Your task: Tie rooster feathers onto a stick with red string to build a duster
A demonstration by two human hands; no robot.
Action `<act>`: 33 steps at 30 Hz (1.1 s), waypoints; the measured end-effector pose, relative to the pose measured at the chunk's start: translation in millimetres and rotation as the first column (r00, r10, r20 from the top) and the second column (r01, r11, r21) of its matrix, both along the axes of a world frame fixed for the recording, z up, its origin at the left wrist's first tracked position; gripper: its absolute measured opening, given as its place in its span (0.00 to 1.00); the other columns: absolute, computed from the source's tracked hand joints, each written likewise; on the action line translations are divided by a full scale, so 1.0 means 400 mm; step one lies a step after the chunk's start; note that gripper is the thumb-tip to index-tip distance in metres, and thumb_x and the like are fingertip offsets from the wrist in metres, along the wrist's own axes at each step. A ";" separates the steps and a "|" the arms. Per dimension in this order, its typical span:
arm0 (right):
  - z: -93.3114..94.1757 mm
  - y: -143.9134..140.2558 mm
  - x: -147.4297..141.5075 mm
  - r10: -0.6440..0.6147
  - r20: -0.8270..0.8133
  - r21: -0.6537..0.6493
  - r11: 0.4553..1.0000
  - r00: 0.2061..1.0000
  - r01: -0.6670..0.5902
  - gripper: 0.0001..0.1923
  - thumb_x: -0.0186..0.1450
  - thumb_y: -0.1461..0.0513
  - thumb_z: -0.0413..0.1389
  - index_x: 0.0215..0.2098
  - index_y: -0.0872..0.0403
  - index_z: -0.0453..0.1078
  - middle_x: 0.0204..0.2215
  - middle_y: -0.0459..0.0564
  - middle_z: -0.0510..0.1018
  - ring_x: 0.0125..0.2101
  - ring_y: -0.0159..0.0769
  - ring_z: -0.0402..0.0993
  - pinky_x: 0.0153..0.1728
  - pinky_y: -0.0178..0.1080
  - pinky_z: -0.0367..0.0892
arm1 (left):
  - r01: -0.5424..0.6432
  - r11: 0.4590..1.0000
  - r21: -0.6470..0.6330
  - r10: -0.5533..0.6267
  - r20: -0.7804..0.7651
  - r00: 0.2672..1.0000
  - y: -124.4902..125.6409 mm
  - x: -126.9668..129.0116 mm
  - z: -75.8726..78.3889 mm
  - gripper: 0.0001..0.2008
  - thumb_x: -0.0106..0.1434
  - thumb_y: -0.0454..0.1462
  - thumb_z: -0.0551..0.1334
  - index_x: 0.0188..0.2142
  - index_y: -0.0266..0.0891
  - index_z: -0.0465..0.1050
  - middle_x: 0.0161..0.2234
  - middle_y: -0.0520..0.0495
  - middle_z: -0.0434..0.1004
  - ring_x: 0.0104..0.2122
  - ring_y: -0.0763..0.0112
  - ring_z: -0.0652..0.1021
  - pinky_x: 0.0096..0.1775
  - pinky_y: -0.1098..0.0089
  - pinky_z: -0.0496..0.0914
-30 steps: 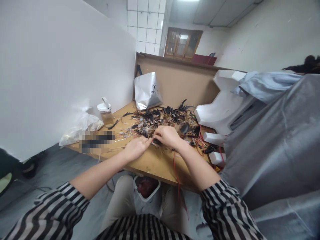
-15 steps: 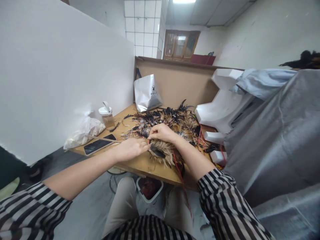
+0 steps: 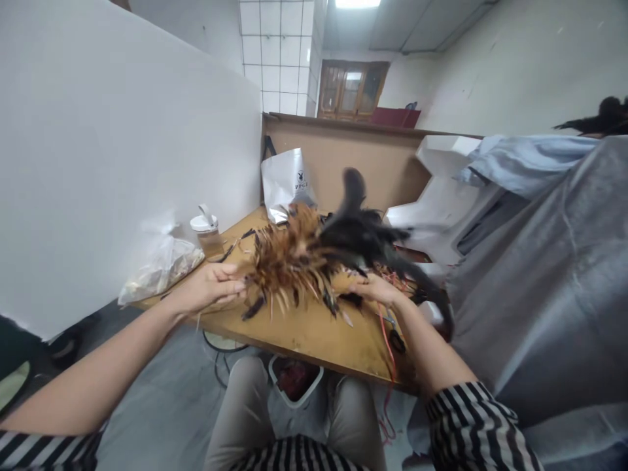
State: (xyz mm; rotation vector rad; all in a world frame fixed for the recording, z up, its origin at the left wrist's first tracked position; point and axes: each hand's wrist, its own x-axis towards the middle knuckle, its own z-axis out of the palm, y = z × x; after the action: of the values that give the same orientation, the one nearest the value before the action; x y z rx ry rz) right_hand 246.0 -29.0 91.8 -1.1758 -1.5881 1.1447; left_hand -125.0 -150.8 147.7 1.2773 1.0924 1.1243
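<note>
Lifted off the wooden table (image 3: 314,333) now, the fluffy brown-and-black feather bunch (image 3: 314,255) hangs blurred between both hands: left hand (image 3: 209,288) pinches its brown end, right hand (image 3: 375,288) grips underneath.

- Bare tabletop (image 3: 314,333) is left open along the near edge.
- The left is blocked by a jar (image 3: 209,234) and plastic bag (image 3: 159,267).
- The right is crowded by white foam blocks (image 3: 434,209).

feathers (image 3: 314,258) brown, black | sleeve (image 3: 478,428) black-white striped | table (image 3: 314,333) tan
</note>
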 end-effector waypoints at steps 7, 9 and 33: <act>-0.034 -0.059 -0.046 0.521 0.317 -0.185 0.854 0.793 -0.487 0.11 0.47 0.58 0.62 0.27 0.55 0.76 0.24 0.48 0.78 0.26 0.34 0.71 0.30 0.35 0.65 | -0.152 0.988 -0.005 0.143 0.369 0.918 0.100 0.119 -0.088 0.09 0.44 0.34 0.69 0.25 0.32 0.71 0.21 0.47 0.71 0.15 0.84 0.61 0.15 0.81 0.49; -0.020 -0.067 -0.110 0.384 0.185 -0.054 0.923 0.905 -0.381 0.14 0.47 0.58 0.62 0.32 0.53 0.76 0.30 0.49 0.78 0.30 0.36 0.72 0.34 0.37 0.65 | -0.151 0.988 -0.003 0.139 0.417 0.898 0.119 0.166 -0.112 0.10 0.44 0.35 0.69 0.25 0.31 0.71 0.22 0.47 0.70 0.16 0.85 0.61 0.15 0.82 0.49; -0.207 -0.136 -0.375 -0.207 -0.436 -0.085 0.978 0.876 0.189 0.07 0.50 0.60 0.57 0.21 0.56 0.67 0.15 0.40 0.67 0.17 0.25 0.55 0.22 0.31 0.54 | -0.534 0.840 0.098 0.498 0.252 0.829 0.142 0.345 -0.331 0.13 0.46 0.38 0.65 0.30 0.34 0.66 0.19 0.53 0.70 0.18 0.78 0.68 0.24 0.76 0.61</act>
State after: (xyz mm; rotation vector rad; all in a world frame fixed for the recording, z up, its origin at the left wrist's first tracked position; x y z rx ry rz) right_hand 96.0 -83.4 9.0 -0.9868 -1.0762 1.2088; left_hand 13.2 -94.0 15.1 0.9648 1.2349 1.7558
